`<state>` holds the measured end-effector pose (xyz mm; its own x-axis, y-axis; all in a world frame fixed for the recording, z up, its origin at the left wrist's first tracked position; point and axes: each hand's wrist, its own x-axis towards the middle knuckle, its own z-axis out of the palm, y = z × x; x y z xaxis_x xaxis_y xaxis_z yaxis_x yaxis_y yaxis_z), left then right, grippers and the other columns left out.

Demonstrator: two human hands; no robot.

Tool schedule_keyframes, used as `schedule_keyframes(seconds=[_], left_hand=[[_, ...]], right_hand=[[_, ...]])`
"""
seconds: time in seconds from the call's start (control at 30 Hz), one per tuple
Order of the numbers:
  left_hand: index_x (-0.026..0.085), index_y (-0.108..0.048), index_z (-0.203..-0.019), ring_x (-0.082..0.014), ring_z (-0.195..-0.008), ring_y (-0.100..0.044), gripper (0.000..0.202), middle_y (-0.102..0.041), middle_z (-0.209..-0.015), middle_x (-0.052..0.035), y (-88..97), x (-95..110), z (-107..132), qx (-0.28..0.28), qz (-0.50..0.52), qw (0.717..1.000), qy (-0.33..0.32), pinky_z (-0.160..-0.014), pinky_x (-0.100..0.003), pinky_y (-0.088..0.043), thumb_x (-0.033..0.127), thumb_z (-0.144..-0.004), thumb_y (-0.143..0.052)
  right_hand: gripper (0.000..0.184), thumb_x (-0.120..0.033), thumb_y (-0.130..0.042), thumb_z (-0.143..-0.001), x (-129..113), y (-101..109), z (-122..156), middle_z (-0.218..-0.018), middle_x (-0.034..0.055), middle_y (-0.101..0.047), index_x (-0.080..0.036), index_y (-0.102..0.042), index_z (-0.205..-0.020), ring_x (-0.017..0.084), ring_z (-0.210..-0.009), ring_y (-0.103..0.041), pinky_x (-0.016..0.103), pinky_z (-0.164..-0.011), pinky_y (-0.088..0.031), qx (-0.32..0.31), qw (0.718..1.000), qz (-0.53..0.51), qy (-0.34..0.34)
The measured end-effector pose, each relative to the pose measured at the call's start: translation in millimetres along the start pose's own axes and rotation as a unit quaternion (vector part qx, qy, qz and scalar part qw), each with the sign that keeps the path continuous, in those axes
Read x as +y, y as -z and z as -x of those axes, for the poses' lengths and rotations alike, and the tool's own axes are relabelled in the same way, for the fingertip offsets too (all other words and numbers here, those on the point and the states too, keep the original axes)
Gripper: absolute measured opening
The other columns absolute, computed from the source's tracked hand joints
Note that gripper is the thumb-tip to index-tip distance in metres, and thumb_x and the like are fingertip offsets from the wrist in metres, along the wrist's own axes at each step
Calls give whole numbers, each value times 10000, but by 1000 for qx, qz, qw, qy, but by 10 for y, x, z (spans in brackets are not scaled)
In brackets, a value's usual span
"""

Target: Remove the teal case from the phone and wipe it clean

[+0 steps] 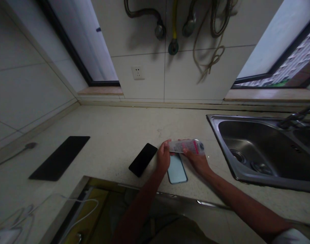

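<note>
Both my hands hold a clear plastic packet [179, 146] with small print and a pink stripe, raised a little over the counter. My left hand [163, 154] has its fingers closed on the packet's left end. Toward the other end, my right hand [197, 160] grips it from below, thumb on top. What lies inside the packet is too blurred to tell. Below the packet rests a phone [177, 171] with a pale blue face and dark rim, its upper end partly hidden. A black phone [143, 160] lies slantwise to the left of my left hand.
The pale counter [114, 125] holds a black flat mat [60, 158] at left and a steel sink [246, 145] with a faucet [299, 117] at right. White cables [76, 201] hang at lower left. A wall socket [138, 73] and hoses [145, 13] are behind.
</note>
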<state>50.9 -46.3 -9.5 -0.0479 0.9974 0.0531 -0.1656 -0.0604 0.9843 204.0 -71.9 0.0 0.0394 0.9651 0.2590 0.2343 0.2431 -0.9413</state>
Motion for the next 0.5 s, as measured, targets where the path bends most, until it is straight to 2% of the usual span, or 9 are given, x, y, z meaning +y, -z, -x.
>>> schedule_keyframes(seconds=[0.1,0.23,0.37,0.43,0.5], left_hand=[[134,-663,-1129,-199,-786,-666,718,-719,-1005,-132,-7,35,34,2,-22,999,-31,-612,-289,-540,767,-838,-492],[143,-699,-998,-187,-722,-649,653,-725,-902,-111,-5,62,7,29,-40,998,-39,-585,-281,-506,739,-861,-471],[164,-654,-821,-146,-618,-588,522,-662,-742,-46,30,61,-52,88,10,996,-23,-559,-256,-466,680,-826,-569],[167,-639,-823,-145,-627,-591,500,-647,-731,-33,31,70,-49,80,50,995,-15,-583,-261,-479,665,-811,-599],[164,-650,-892,-162,-691,-625,528,-672,-799,-54,7,86,-24,48,75,996,-10,-632,-281,-510,682,-828,-568]], right_hand=[[408,-499,-740,-815,-56,-3,24,-1220,78,-718,-260,-679,-1140,279,-1099,-682,517,-1039,-497,29,993,-107,-31],[441,-469,-802,-758,-119,-22,54,-1221,69,-725,-253,-721,-1134,288,-1148,-658,523,-1106,-429,34,989,-140,-43],[434,-546,-787,-747,-107,-61,97,-1106,70,-763,-253,-736,-1062,304,-1026,-709,521,-1001,-530,47,972,-217,-75],[428,-556,-790,-739,-108,-61,111,-1051,70,-774,-241,-738,-1023,302,-967,-724,504,-948,-566,65,969,-223,-88],[417,-532,-803,-737,-130,-40,113,-1049,67,-774,-228,-741,-1016,296,-980,-720,489,-969,-555,78,975,-191,-83]])
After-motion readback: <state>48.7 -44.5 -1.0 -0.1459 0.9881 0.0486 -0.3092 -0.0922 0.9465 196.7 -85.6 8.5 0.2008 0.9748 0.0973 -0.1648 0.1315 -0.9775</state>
